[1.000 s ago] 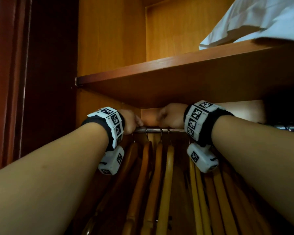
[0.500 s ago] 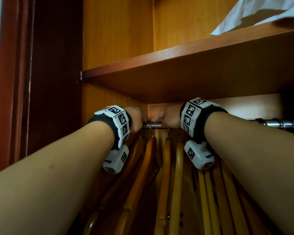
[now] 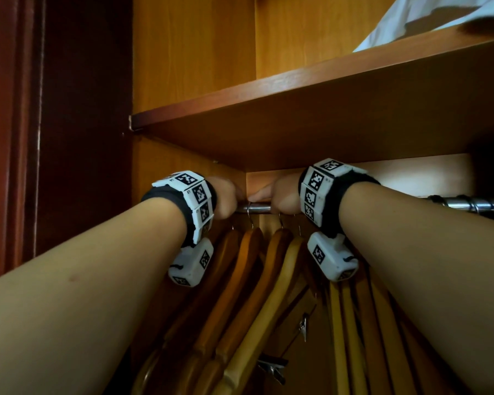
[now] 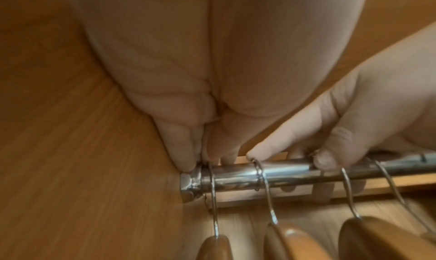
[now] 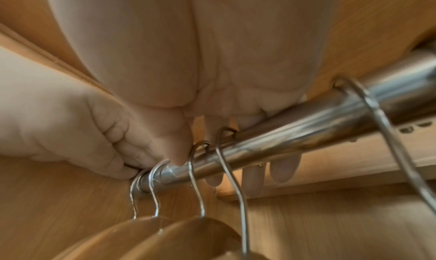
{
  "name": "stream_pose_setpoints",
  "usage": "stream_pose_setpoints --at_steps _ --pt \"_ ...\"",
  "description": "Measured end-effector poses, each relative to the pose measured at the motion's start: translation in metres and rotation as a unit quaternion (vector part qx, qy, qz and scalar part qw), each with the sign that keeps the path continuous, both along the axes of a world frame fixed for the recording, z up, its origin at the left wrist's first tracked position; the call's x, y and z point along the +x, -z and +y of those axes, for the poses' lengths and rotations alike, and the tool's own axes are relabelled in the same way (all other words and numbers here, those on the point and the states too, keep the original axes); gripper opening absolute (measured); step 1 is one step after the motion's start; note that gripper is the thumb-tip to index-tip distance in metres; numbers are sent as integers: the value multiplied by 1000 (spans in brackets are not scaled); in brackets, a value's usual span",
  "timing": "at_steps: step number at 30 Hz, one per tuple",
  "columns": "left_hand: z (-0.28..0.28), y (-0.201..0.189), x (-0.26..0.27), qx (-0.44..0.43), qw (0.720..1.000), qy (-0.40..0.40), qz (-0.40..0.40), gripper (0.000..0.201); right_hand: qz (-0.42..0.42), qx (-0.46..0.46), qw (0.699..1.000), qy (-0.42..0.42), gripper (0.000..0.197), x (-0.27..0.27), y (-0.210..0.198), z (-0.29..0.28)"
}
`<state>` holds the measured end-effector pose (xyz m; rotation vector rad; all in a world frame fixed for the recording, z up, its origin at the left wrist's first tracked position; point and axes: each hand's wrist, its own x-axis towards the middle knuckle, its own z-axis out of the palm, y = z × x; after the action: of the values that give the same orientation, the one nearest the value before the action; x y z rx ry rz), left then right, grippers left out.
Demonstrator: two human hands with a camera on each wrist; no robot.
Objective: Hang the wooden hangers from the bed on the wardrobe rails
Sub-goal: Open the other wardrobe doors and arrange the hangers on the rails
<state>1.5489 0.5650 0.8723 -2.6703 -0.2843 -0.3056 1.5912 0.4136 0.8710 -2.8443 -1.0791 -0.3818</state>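
Lately drawn closer together on the shiny steel wardrobe rail (image 3: 257,208). Pinched, with left hand (image 3: 226,198) fingertips, the wire hook of the end honey-brown wooden hanger (image 4: 214,245); curled the right hand (image 3: 283,195) over the rail, forefinger on the next hook. Hung already; seemingly just tidied spacing.

A chrome rail (image 3: 257,208) runs across the wardrobe just under a wooden shelf (image 3: 311,89), its left end fixed to the side wall (image 4: 82,170). Wooden hangers (image 3: 248,269) hang from the rail by thin metal hooks (image 4: 265,185), side by side near that left end, with more further right. White cloth (image 3: 428,18) lies on the shelf.
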Motion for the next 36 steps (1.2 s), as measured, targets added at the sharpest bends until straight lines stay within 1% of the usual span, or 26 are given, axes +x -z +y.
stream_pose_setpoints --at_steps 2,3,6,7,9,11,13,15,17,19,21,25,29,32,34,36 --pt "-1 -1 -3 -1 1000 7 4 57 -34 19 999 2 48 2 2 0" --pt "-3 -1 -6 -8 1000 12 6 60 -33 16 999 2 46 4 2 2" --pt "-3 -4 -3 -23 999 6 24 67 15 3 1000 2 50 5 -4 7" --pt "-2 -6 2 -33 999 -1 34 70 9 15 1000 -1 50 3 -7 3" --pt "3 -8 15 -53 996 -22 62 71 7 65 998 13 45 4 -14 -8" --pt "10 -8 27 -64 995 -33 73 68 -19 79 995 54 38 11 -17 -17" --pt "13 -8 33 -79 995 -30 60 71 -26 84 993 78 42 19 -16 -19" --pt "9 -6 23 -96 994 -16 51 75 -23 74 994 74 43 20 -14 -19" --pt "8 -6 16 -103 994 6 43 75 -16 66 995 67 36 16 -12 -21" --pt "9 -4 11 -113 993 25 27 76 -8 77 996 50 27 16 -12 -23" --pt "11 -2 10 -123 992 31 21 78 2 84 996 38 23 14 -11 -25" --pt "12 -2 8 -137 989 48 4 73 -3 77 997 33 32 13 -9 -19" --pt "6 -2 4 -111 993 22 19 78 -14 67 997 34 34 11 -8 -16" --pt "2 -3 1 -114 993 23 31 77 -21 54 997 56 39 14 -8 -12" --pt "2 -2 -2 -119 992 30 28 75 -36 39 996 77 48 20 -9 -10" --pt "1 -2 -6 -118 992 35 15 73 -53 56 993 93 48 24 -10 -12"
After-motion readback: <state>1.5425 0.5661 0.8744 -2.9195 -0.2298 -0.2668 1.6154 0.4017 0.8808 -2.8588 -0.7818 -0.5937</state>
